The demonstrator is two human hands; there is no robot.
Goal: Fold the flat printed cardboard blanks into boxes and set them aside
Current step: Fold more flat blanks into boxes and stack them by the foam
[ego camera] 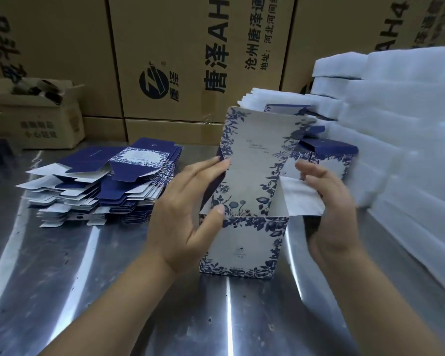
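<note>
The half-formed box [242,242] stood upright on the steel counter [113,291] between both hands, its blue floral front facing the camera and its tall back panel [257,155] raised. The left hand [188,206] lay against the box's left side with its fingers [211,163] straight and released, thumb on the front rim. The right hand [332,209] had its fingers [311,168] curled over the white side flap [301,199], grasping it. Just behind stood a folded box [326,155]. A stack of flat blanks [108,183] lay to the left on the counter. White foam sheets [396,124] were piled at the right, brown cartons [190,60] lined the back, and a small open carton [36,116] sat at far left.
</note>
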